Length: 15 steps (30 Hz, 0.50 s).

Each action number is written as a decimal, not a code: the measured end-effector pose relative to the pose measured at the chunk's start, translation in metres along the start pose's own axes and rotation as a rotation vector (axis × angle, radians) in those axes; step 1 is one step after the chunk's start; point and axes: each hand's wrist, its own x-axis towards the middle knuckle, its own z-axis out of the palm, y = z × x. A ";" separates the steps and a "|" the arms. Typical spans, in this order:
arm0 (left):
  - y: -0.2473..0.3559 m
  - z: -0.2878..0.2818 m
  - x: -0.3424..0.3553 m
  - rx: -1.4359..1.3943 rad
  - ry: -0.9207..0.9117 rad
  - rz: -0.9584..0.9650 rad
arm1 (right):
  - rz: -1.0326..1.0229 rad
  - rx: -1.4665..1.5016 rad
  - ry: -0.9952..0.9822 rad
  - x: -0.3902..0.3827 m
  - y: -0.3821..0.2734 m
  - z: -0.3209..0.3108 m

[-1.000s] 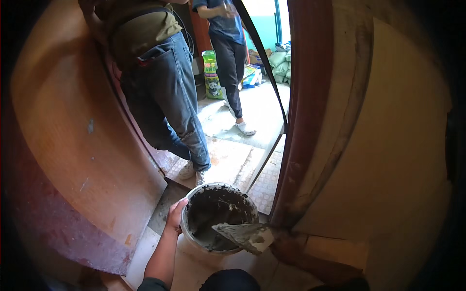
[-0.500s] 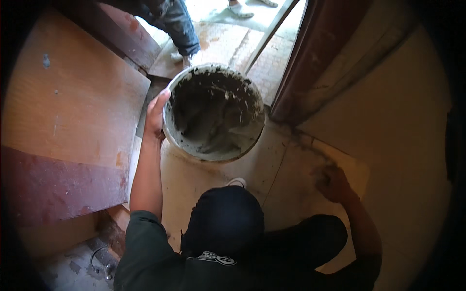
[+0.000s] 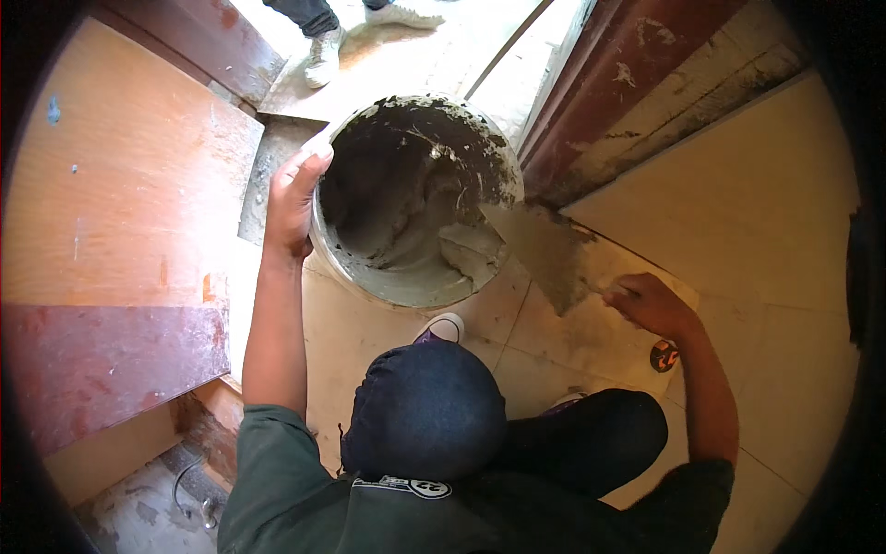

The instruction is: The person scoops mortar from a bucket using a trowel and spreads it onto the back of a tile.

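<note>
A round bucket (image 3: 506, 166) stands tipped toward me, its wall streaked with dried material. Wet grey mortar (image 3: 406, 222) lies inside it. My left hand (image 3: 293, 198) is closed on the bucket's left rim, thumb over the edge. In my right hand (image 3: 651, 305) is the handle of a trowel (image 3: 540, 247), fingers wrapped round it. The flat, mortar-smeared blade reaches left, its corner beside the bucket's right rim; whether it touches the rim I cannot tell.
To the left is a wood and dark-red panel (image 3: 129, 212). A dark-red door frame (image 3: 614, 88) rises at the right. Another person's shoes (image 3: 323, 60) are in the doorway beyond the bucket. A small black-and-orange round object (image 3: 664, 355) lies near my right wrist.
The trowel blade, hardly visible before, now shows clearly between my right hand and the bucket. My left hand keeps its grip. The other person's feet have shifted, and the picture is brighter.
</note>
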 end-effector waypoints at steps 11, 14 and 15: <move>0.010 0.004 0.005 0.080 0.004 0.017 | -0.388 -0.382 0.422 -0.067 -0.125 -0.009; 0.007 0.004 0.007 0.073 -0.003 0.026 | -0.583 -0.454 0.567 -0.037 -0.113 0.021; 0.009 0.004 0.007 0.083 -0.003 0.032 | -0.570 -0.550 0.558 -0.025 -0.108 0.027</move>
